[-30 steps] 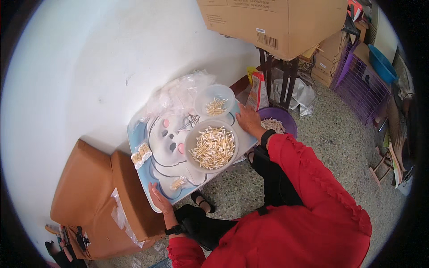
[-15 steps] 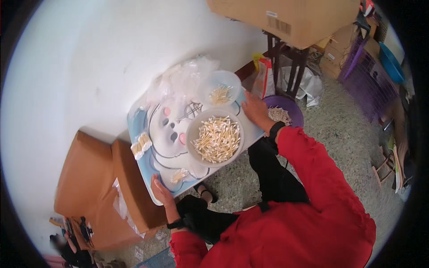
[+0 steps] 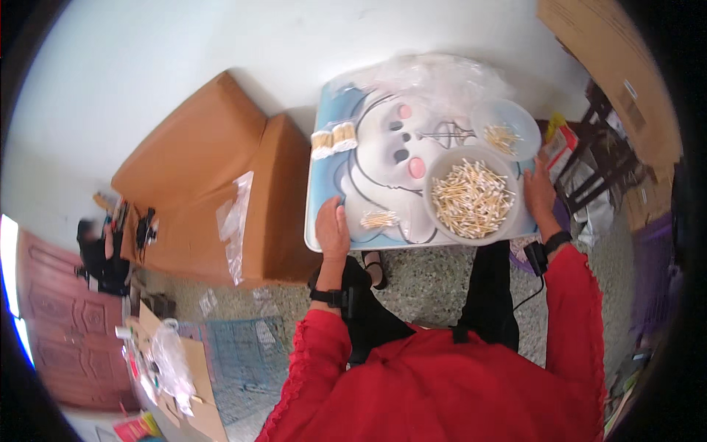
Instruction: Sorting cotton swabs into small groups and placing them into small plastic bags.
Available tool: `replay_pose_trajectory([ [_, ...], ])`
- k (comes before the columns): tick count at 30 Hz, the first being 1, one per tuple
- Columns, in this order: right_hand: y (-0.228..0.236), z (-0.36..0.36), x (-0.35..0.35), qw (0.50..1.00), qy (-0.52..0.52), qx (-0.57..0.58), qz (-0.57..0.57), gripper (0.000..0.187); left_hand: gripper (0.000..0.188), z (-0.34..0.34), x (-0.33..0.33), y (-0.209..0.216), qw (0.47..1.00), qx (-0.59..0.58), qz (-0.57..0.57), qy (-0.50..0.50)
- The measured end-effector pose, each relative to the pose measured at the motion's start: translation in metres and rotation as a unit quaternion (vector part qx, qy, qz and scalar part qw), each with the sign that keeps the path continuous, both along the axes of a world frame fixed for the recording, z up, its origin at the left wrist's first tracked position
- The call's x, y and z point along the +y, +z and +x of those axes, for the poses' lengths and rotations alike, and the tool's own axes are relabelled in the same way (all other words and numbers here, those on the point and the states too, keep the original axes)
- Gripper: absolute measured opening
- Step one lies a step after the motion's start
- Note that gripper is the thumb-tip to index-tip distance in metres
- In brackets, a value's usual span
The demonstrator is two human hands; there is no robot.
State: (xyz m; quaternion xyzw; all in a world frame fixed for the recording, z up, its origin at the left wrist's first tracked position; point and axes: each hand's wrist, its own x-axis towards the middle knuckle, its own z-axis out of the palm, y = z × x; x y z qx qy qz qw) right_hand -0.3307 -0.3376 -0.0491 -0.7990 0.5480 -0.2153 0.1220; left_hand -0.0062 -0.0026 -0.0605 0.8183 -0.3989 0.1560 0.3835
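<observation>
My left hand (image 3: 333,230) lies over the near left part of a low table (image 3: 328,180) with a cartoon face on its pale blue and white top. Its fingers are stretched out, with nothing in them. Along the right edge my right hand (image 3: 540,193) touches the table, thumb apart from its fingers, beside a whitish bowl (image 3: 433,214) heaped with cotton swabs (image 3: 473,193). Behind that stands a translucent bowl (image 3: 524,121) with fewer swabs. Two packed bundles of swabs (image 3: 334,140) lie at the far left, a loose bunch (image 3: 379,219) near my left hand.
Clear plastic bags (image 3: 442,77) are piled along the wall. A brown sofa (image 3: 213,184) stands left, a person (image 3: 99,254) beyond it. Cardboard (image 3: 206,383) and a blue wire grid (image 3: 247,361) lie lower left. At right are a purple basin (image 3: 561,214) and a large carton (image 3: 611,66).
My view has turned, so the table appears higher and further right, and the door side at left shows. Both hands stay at the table; my left arm now reaches straighter ahead.
</observation>
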Motion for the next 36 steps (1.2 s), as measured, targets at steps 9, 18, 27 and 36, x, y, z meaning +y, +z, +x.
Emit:
replay_pose_trajectory([
  [9,-0.009,-0.007,-0.004,0.999,0.03,0.007,-0.038,0.048,0.03,-0.003,-0.002,0.002,1.0,-0.015,0.024,0.003],
  [18,-0.024,-0.011,-0.018,0.998,0.01,-0.004,-0.054,0.049,0.026,-0.009,-0.004,0.01,0.999,-0.037,0.006,-0.007],
  [27,-0.012,-0.005,-0.006,0.999,0.028,0.003,-0.036,0.047,0.024,-0.005,0.001,0.005,0.999,-0.034,0.018,-0.004],
  [36,-0.022,-0.008,-0.012,0.996,0.007,0.025,-0.09,0.044,0.028,-0.009,0.001,0.004,0.999,-0.04,0.03,-0.009],
])
